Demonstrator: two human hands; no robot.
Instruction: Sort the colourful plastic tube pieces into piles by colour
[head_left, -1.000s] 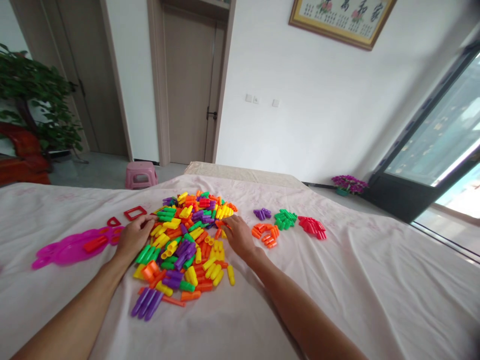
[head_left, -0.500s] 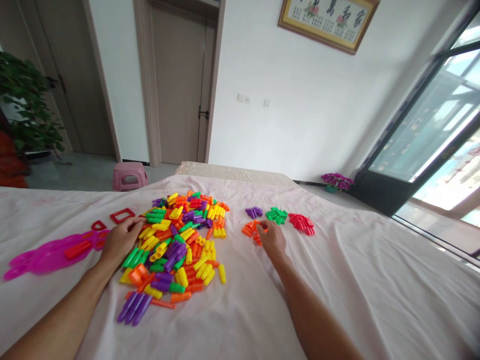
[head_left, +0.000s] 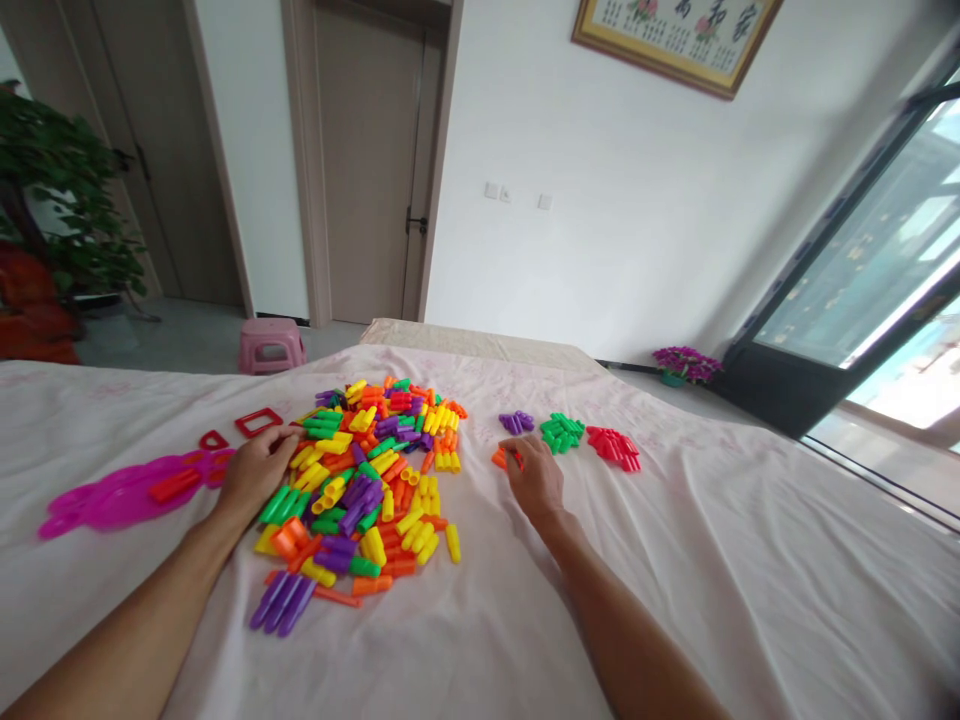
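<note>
A large mixed heap of yellow, green, orange, purple and red plastic pieces (head_left: 367, 480) lies on a pale cloth (head_left: 480, 640). My left hand (head_left: 261, 465) rests at the heap's left edge with its fingers curled; what they hold, if anything, is hidden. My right hand (head_left: 534, 475) is closed over a small group of orange pieces (head_left: 499, 457), mostly covered by the fingers, and what it grips cannot be made out. Beyond it sit small piles of purple pieces (head_left: 517, 422), green pieces (head_left: 562, 432) and red pieces (head_left: 613, 447).
Left of the heap lie a magenta plastic tray (head_left: 112, 495) with a red piece (head_left: 175, 486) on it and two red frames (head_left: 259, 421). Past the cloth stand a pink stool (head_left: 271, 345), a leafy plant (head_left: 67, 200) and purple flowers (head_left: 686, 364).
The view has shifted slightly. My right hand has moved a little left over the orange pieces and now covers more of them. My left hand stays at the heap's edge.
</note>
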